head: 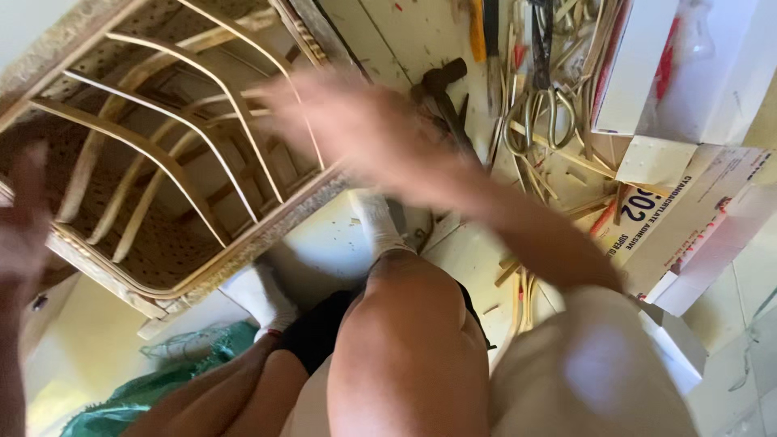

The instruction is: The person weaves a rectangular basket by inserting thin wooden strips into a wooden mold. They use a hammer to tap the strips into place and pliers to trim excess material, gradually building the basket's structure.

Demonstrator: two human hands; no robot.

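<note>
our right hand (340, 121) hovers spread over the cane chair frame (162, 162); left hand (24, 218) blurred, grip unclear. frame seems light, stiff; we'd grip its rim.

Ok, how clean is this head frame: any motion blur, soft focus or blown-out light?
Head view: the right hand is heavily motion-smeared over the cane frame, the left hand at the edge equally soft; the pale cloth bottom right is out of focus; the scissors and floor strips stay fairly sharp; sunlight washes out the white boxes.
</note>
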